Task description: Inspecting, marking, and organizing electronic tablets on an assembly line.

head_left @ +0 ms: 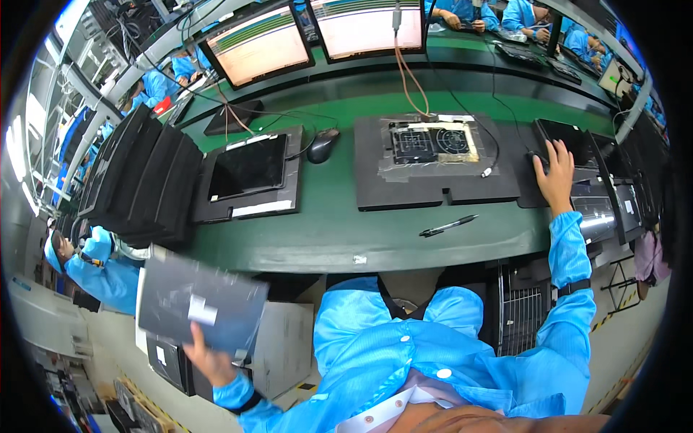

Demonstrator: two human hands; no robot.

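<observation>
My left hand (209,357) grips the lower edge of a dark flat panel (231,296) with a small white label. The panel is tilted and slightly blurred, held left of my lap, over a white box. The fingers beneath it are hidden. My right hand (556,177) reaches to the right side of the bench, its fingers stretched and spread over dark flat panels (563,134). Its thumb lies against a small dark corded thing (532,160), perhaps a mouse, partly covered by the hand.
On the green bench (328,234) lie a black tablet-like screen (250,167) on a dark board, a black mouse (323,146), a taped fixture (434,141) and a pen (448,226). Dark foam trays (137,173) are stacked at left. Two monitors (368,29) stand behind; co-workers (108,270) sit around.
</observation>
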